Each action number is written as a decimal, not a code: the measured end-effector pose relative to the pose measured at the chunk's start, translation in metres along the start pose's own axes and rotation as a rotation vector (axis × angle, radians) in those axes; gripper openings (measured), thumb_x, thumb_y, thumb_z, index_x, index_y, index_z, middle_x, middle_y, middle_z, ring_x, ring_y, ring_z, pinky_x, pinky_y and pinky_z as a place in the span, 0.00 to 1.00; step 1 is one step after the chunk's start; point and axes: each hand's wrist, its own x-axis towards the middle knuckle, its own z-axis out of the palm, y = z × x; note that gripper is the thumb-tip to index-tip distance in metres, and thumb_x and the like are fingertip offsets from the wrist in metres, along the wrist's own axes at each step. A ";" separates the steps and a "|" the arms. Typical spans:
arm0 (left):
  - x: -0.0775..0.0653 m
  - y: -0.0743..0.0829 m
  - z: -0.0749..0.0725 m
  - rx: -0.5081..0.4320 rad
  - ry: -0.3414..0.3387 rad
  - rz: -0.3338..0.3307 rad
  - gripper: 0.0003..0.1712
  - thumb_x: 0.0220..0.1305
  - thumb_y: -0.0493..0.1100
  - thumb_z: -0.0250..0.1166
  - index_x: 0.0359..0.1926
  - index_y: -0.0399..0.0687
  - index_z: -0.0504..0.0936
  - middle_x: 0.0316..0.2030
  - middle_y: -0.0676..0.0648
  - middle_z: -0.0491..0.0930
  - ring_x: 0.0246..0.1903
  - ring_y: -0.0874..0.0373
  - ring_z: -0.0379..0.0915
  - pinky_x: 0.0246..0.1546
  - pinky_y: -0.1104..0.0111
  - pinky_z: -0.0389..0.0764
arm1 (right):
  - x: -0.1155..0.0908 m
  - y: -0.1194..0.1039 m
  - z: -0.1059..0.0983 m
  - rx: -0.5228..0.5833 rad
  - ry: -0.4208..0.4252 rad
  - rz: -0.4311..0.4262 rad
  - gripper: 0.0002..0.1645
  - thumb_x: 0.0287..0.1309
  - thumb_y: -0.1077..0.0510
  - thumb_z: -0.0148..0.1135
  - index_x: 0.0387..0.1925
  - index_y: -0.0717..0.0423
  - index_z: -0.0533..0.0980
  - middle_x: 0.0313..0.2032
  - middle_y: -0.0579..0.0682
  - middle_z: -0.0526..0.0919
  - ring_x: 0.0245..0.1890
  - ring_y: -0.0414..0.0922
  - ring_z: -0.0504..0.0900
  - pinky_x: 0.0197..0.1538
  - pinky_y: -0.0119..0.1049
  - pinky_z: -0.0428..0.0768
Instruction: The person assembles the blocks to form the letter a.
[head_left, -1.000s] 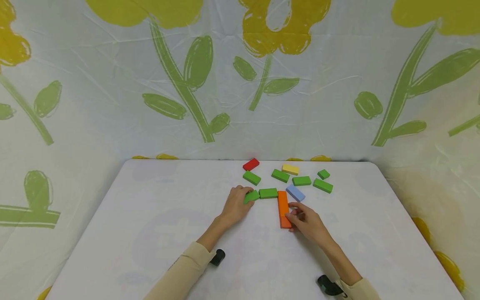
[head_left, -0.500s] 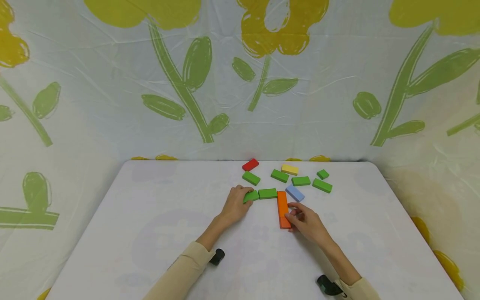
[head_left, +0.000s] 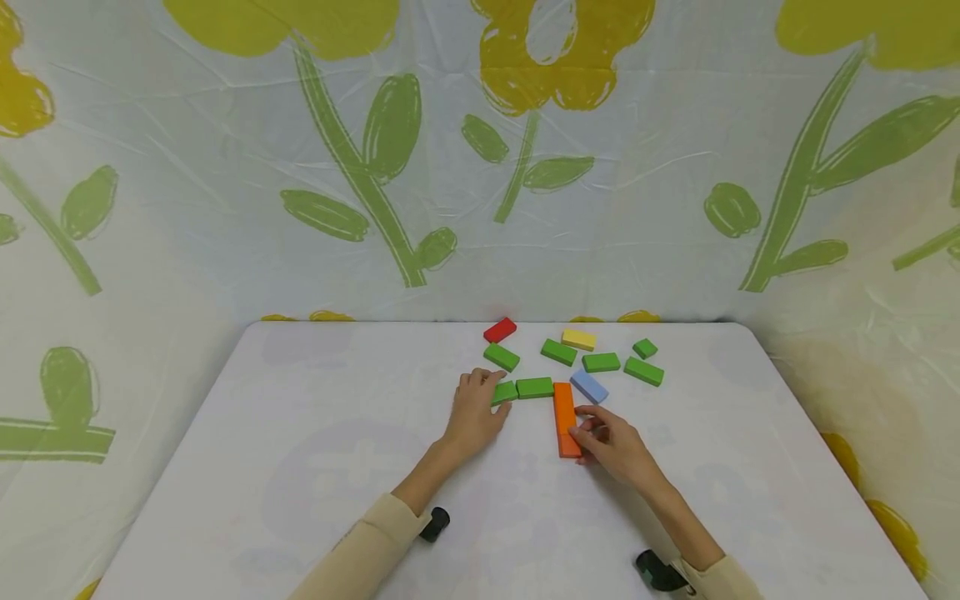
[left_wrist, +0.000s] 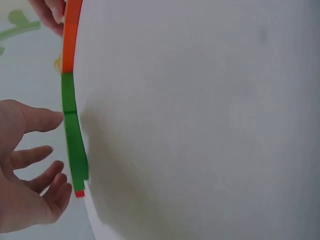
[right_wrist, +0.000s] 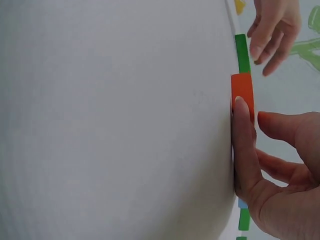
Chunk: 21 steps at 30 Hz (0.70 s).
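Left fingers (left_wrist: 44,120) straddle green block (head_left: 506,392); right fingers (right_wrist: 244,140) touch orange blocks (head_left: 565,409).

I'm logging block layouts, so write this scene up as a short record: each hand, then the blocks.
Left hand: around the green row's left block, contact unclear
Right hand: touching the orange blocks
Orange count: two, end to end
Green blocks: seven
Others: one red block, one yellow block, one blue block
Surface: white table

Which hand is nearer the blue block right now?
Right. The right hand is just on the near side of the blue block; the left hand is farther off to its left, beside a green block.
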 end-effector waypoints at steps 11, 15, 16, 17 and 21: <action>-0.010 0.026 0.014 -0.005 -0.197 0.179 0.21 0.72 0.44 0.67 0.62 0.42 0.80 0.54 0.45 0.78 0.56 0.53 0.72 0.61 0.66 0.76 | 0.009 -0.002 -0.033 -0.102 0.024 -0.031 0.23 0.73 0.54 0.62 0.62 0.63 0.75 0.46 0.56 0.82 0.46 0.52 0.83 0.46 0.37 0.85; -0.008 0.028 0.021 -0.011 -0.270 0.193 0.23 0.74 0.46 0.65 0.64 0.44 0.79 0.56 0.47 0.77 0.58 0.55 0.72 0.62 0.67 0.75 | 0.015 -0.001 -0.044 -0.140 0.060 -0.075 0.24 0.73 0.53 0.62 0.61 0.65 0.75 0.48 0.60 0.83 0.50 0.59 0.83 0.51 0.46 0.85; -0.007 0.028 0.023 -0.011 -0.283 0.195 0.23 0.74 0.47 0.65 0.65 0.44 0.79 0.56 0.47 0.77 0.58 0.55 0.72 0.62 0.67 0.75 | 0.016 -0.001 -0.046 -0.144 0.075 -0.084 0.24 0.73 0.54 0.62 0.61 0.66 0.75 0.48 0.61 0.83 0.50 0.60 0.83 0.52 0.49 0.84; -0.007 0.029 0.025 -0.008 -0.294 0.201 0.23 0.74 0.48 0.64 0.65 0.44 0.79 0.55 0.47 0.77 0.57 0.55 0.72 0.61 0.68 0.75 | 0.017 0.000 -0.048 -0.148 0.088 -0.095 0.24 0.72 0.54 0.63 0.61 0.66 0.75 0.48 0.62 0.83 0.51 0.61 0.83 0.53 0.51 0.84; -0.005 0.030 0.031 -0.003 -0.305 0.221 0.23 0.75 0.49 0.64 0.64 0.43 0.79 0.54 0.47 0.77 0.54 0.56 0.73 0.60 0.69 0.75 | 0.023 0.005 -0.054 -0.155 0.131 -0.112 0.24 0.72 0.57 0.63 0.61 0.69 0.75 0.51 0.66 0.82 0.52 0.62 0.82 0.57 0.56 0.80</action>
